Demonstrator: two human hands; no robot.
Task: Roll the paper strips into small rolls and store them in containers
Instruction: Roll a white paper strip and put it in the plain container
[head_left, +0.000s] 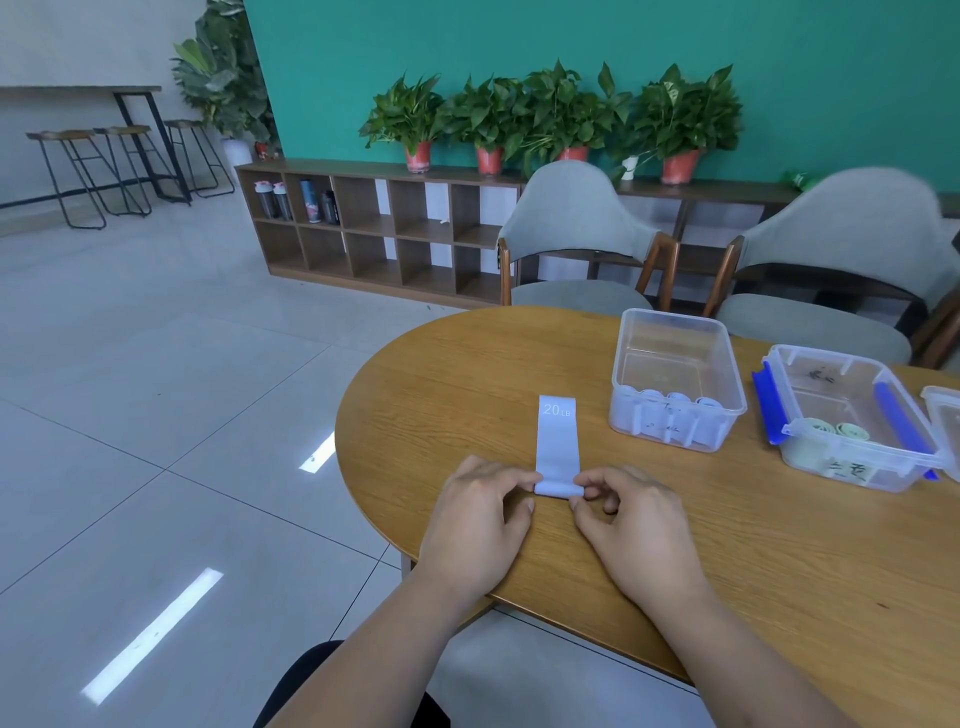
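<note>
At the near end of the paper strip (557, 441), the curled fingertips (527, 503) of the left hand (480, 512) and those of the right hand (631, 525) pinch the rolled end (557, 488) from either side, the left at its left tip and the right at its right tip. Both hands rest low on the table (441, 395), close to its near left edge, with the forearms reaching in from the near side. The strip is pale blue and lies flat on the wood, running away from the hands toward the far side; its far end carries the print "20 LB". Only a short length at the near end is wound up. To the right and a little farther off stands an open clear container (675, 314) with several pale blue rolls (675, 399) lined along its near wall. Right of that sits a second clear container (831, 354) with blue latches (763, 410), holding pale green rolls (841, 428). A third container (943, 400) is cut off by the right edge. Beyond the table stand two grey chairs (576, 218), then a low wooden shelf (374, 228) topped by potted plants (561, 104) against a green wall.
</note>
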